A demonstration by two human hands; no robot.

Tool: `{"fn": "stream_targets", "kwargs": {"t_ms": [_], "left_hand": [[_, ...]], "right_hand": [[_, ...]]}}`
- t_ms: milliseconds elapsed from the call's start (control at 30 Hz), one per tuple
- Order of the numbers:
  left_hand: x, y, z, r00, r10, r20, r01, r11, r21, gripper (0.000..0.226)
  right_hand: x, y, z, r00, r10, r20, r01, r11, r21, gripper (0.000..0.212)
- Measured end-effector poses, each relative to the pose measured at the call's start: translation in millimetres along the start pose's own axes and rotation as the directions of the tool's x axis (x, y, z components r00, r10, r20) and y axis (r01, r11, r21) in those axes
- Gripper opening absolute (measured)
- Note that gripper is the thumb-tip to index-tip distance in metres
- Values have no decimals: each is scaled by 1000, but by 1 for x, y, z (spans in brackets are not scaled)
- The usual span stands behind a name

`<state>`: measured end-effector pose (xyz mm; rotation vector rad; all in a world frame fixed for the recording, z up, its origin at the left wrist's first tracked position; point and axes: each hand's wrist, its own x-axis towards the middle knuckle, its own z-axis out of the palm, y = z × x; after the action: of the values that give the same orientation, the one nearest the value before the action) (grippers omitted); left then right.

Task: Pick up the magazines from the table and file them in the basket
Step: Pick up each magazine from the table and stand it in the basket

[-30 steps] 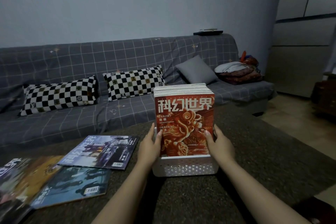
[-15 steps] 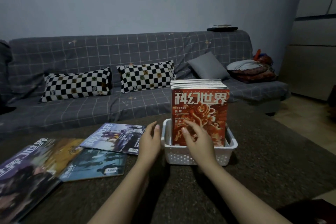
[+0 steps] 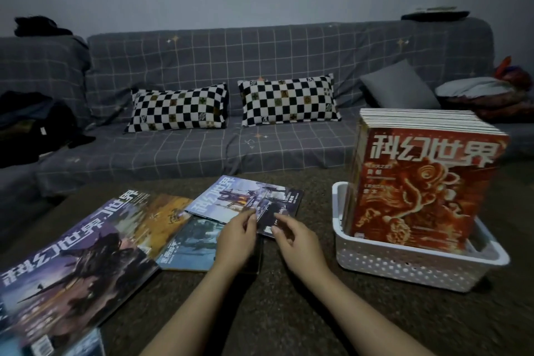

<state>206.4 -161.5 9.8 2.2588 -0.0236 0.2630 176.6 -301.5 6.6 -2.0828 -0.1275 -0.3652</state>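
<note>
bare hands, fingers loosely curled over blue magazine

Magazines flat on table: four plainly seen; a fifth corner at near left edge
Magazines upright in basket: several, number unclear
Basket: one
Checkered cushions: two
Grey cushion: one
Hands: two

Two bare forearms, no sleeves; hands ungloved, ringless.
</note>
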Motion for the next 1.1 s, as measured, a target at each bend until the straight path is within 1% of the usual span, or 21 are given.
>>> {"fn": "stream_targets", "kwargs": {"t_ms": [100, 133, 200, 267, 333, 400, 433, 500, 533, 567, 633, 733, 800, 900, 933, 1000, 1033, 1100], "left_hand": [[12, -17, 8, 993, -21, 112, 1, 984, 177, 42], [14, -21, 10, 992, -25, 127, -3, 977, 215, 43], [18, -25, 14, 996, -19, 91, -2, 974, 225, 44], [19, -25, 15, 997, -73, 6, 72, 992, 102, 47], [21, -21, 13, 977, -200, -74, 194, 978, -80, 51], [23, -16, 12, 938, -316, -145, 284, 937, -204, 54], [24, -14, 12, 916, -360, -175, 311, 915, -255, 56], [25, -12, 14, 872, -444, -207, 353, 863, -363, 62], [24, -11, 14, 852, -478, -214, 362, 833, -419, 64], [23, -11, 15, 840, -498, -213, 357, 805, -475, 63], [20, -13, 14, 832, -515, -205, 342, 769, -540, 59], [17, -14, 7, 812, -558, -171, 372, 721, -584, 60], [15, -17, 3, 804, -588, -90, 423, 671, -608, 63], [3, -13, 3, 798, -595, 97, 453, 484, -749, 64], [-3, -10, 5, 804, -578, 137, 455, 451, -767, 61], [-18, -3, 12, 815, -551, 182, 462, 427, -777, 57], [-27, 2, 14, 818, -542, 189, 457, 415, -787, 58], [-44, 8, 12, 836, -516, 187, 414, 369, -832, 57]], "right_hand": [[15, 19, 16, 999, 32, 30, -27, 990, -137, 38], [19, 26, 20, 998, 40, 48, -29, 977, -213, 41], [26, 38, 26, 993, 75, 89, -37, 927, -373, 47], [29, 46, 30, 990, 87, 109, -28, 891, -453, 52], [30, 50, 32, 993, 52, 102, 1, 888, -461, 55], [31, 49, 30, 998, 0, 71, 30, 905, -425, 51], [30, 46, 28, 997, -55, 48, 71, 905, -420, 45], [30, 40, 24, 977, -214, 2, 188, 851, -491, 30], [29, 37, 23, 960, -277, -30, 223, 829, -512, 24], [28, 34, 22, 947, -315, -56, 242, 819, -521, 23], [27, 27, 20, 938, -339, -66, 255, 809, -529, 23], [20, 21, 18, 933, -356, -45, 279, 799, -533, 21], [8, 19, 15, 929, -367, -43, 297, 812, -502, 19], [-12, 15, 10, 936, -346, -71, 283, 855, -435, 17], [-20, 12, 8, 933, -351, -80, 286, 859, -425, 16], [-35, 5, 5, 917, -389, -82, 323, 849, -419, 13], [-44, 1, 3, 911, -405, -74, 341, 842, -419, 12], [-61, -7, -2, 911, -408, -54, 355, 845, -400, 15]]}}
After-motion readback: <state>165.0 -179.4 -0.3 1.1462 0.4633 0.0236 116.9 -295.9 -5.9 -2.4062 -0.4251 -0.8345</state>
